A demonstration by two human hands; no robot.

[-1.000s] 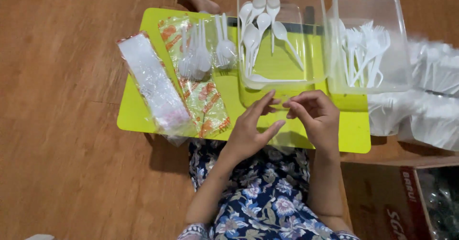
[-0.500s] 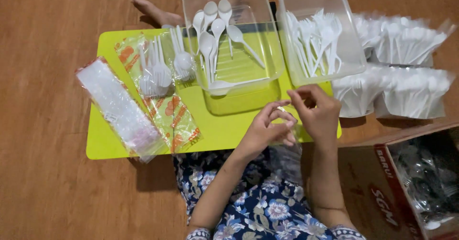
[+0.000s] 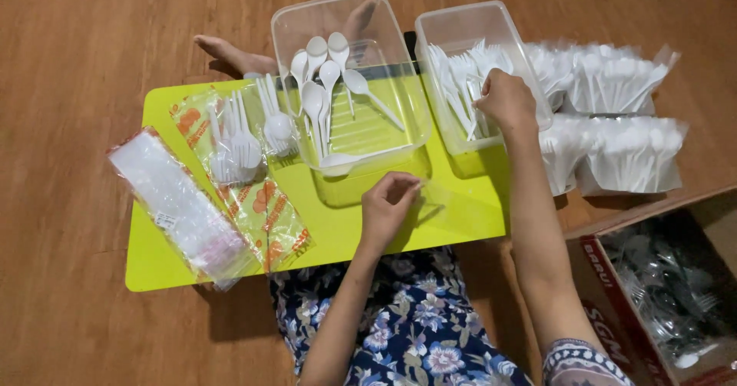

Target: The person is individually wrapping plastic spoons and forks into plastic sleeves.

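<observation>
My right hand (image 3: 507,98) reaches into the fork tub (image 3: 461,29) at two o'clock, fingers curled among white forks (image 3: 461,79); grasp unclear. My left hand (image 3: 388,205), at centre, pinches a clear sleeve (image 3: 437,202) on the yellow table (image 3: 153,263).

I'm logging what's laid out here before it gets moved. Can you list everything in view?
Table: one, lime green, on wooden floor.
Spoon tub: one, clear, table middle, white spoons inside.
Fork tub: one, clear, right of it, white forks.
Printed sachets: orange-patterned strip, table left, cutlery lying on top.
Clear bag stack: one, far left.
Bagged cutlery: several packs, white, on floor, right.
Cardboard box: one, lower right.
Left hand: holding a clear bag.
Right hand: in fork tub.
</observation>
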